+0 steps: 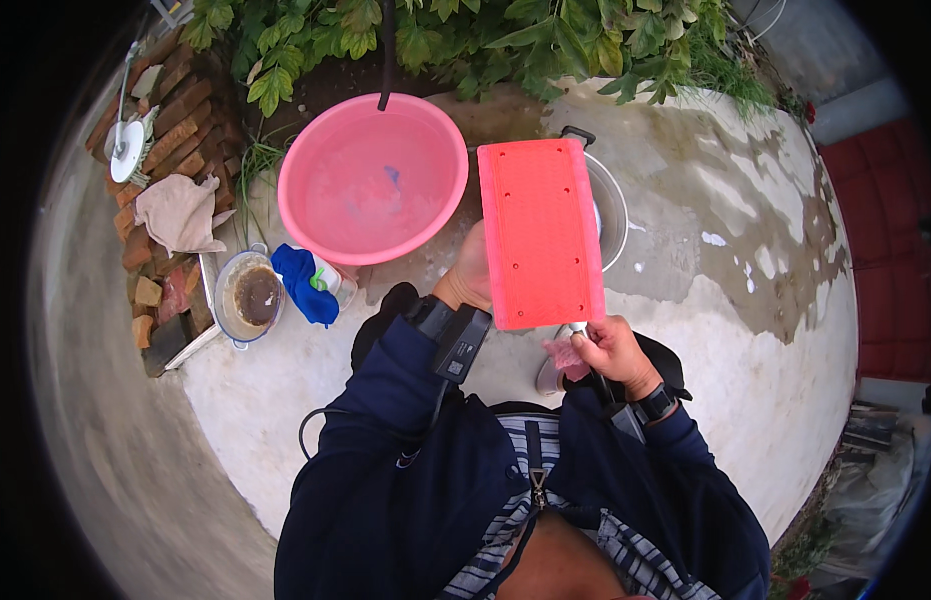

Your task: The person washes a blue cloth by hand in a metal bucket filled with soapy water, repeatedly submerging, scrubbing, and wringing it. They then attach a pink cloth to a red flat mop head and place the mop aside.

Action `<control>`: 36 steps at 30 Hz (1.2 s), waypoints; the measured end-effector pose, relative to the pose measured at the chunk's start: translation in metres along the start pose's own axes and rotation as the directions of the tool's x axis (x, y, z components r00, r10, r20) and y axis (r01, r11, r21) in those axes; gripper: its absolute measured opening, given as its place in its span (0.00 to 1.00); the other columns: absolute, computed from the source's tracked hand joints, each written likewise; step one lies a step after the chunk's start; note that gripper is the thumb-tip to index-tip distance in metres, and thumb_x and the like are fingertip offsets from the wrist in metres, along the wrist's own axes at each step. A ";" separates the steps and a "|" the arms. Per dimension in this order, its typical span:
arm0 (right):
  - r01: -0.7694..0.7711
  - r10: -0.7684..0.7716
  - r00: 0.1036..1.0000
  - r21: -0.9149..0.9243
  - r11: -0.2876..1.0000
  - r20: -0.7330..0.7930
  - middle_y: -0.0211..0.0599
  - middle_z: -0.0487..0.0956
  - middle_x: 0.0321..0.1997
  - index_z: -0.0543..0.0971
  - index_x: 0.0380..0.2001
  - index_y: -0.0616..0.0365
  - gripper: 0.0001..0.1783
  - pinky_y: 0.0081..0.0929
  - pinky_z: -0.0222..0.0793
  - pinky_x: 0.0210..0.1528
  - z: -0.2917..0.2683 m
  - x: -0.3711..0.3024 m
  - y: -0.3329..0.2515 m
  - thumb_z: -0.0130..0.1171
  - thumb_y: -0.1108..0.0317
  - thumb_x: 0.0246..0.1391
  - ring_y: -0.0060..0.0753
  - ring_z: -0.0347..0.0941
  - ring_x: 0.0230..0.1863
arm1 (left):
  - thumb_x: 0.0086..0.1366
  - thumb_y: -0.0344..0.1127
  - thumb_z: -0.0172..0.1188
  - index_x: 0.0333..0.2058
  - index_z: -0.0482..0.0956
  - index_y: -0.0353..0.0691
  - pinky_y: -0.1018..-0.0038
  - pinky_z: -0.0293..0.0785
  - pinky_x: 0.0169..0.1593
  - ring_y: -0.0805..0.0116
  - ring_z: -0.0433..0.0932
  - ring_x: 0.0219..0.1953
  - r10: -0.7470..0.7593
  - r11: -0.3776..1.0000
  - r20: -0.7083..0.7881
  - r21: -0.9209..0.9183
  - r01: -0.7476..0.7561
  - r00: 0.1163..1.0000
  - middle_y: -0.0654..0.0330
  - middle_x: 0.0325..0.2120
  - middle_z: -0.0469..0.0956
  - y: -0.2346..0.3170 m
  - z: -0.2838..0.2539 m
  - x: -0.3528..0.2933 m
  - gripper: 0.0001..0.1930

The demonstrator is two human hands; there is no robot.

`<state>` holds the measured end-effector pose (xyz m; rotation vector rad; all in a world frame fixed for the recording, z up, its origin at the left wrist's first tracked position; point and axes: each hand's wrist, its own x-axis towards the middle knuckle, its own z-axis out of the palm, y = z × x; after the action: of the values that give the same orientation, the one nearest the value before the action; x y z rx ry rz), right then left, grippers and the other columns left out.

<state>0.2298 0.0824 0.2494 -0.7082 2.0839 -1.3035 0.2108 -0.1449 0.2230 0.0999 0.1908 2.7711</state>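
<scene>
One red rectangular panel (541,235), dotted with small holes, is held up just right of a pink basin (289,190). The left hand (469,272), below and right of the basin, supports its left side; the right hand (615,352), farther right, curls at its lower corner beside a crumpled pink cloth (563,355). Hidden fingers: I cannot tell either grip's tightness. Probably wiping; the next move calls for steady support.
</scene>
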 end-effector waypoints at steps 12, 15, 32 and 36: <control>-0.021 0.020 1.000 -0.020 1.000 -0.018 0.32 0.77 0.20 0.75 0.42 0.61 0.14 0.16 0.69 0.26 0.003 0.009 0.000 0.52 0.73 0.50 0.17 0.74 0.21 | 0.65 0.46 0.43 0.46 0.69 0.35 0.65 0.75 0.44 0.61 0.77 0.40 0.084 0.985 -0.043 -0.151 -0.090 0.996 0.54 0.41 0.75 -0.006 0.012 -0.004 0.21; -0.010 0.007 0.999 -0.081 0.997 -0.038 0.32 0.77 0.20 0.75 0.41 0.61 0.14 0.16 0.69 0.25 0.004 0.008 0.006 0.52 0.73 0.49 0.18 0.74 0.20 | 0.65 0.46 0.42 0.45 0.69 0.36 0.66 0.77 0.41 0.61 0.77 0.39 0.110 0.991 0.064 -0.077 -0.105 0.992 0.54 0.39 0.75 -0.008 0.001 -0.007 0.20; -0.190 0.190 0.981 0.303 0.934 0.029 0.32 0.77 0.36 0.70 0.46 0.62 0.12 0.17 0.68 0.40 -0.049 -0.009 -0.020 0.49 0.74 0.57 0.18 0.72 0.36 | 0.68 0.46 0.41 0.52 0.63 0.39 0.66 0.75 0.46 0.65 0.74 0.46 0.088 0.993 0.033 0.079 -0.091 0.996 0.58 0.46 0.71 -0.012 -0.027 -0.009 0.20; -0.142 0.179 0.983 0.483 0.864 -0.030 0.35 0.77 0.38 0.71 0.45 0.62 0.12 0.19 0.69 0.41 -0.076 -0.021 -0.048 0.50 0.75 0.56 0.21 0.73 0.38 | 0.68 0.45 0.41 0.53 0.62 0.40 0.66 0.75 0.47 0.66 0.73 0.47 0.088 0.991 0.032 0.098 -0.090 0.996 0.58 0.48 0.71 -0.014 -0.037 -0.005 0.20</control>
<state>0.1974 0.1246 0.3245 -0.2630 1.7180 -1.6788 0.2167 -0.1384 0.1842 0.1755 0.3254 2.8466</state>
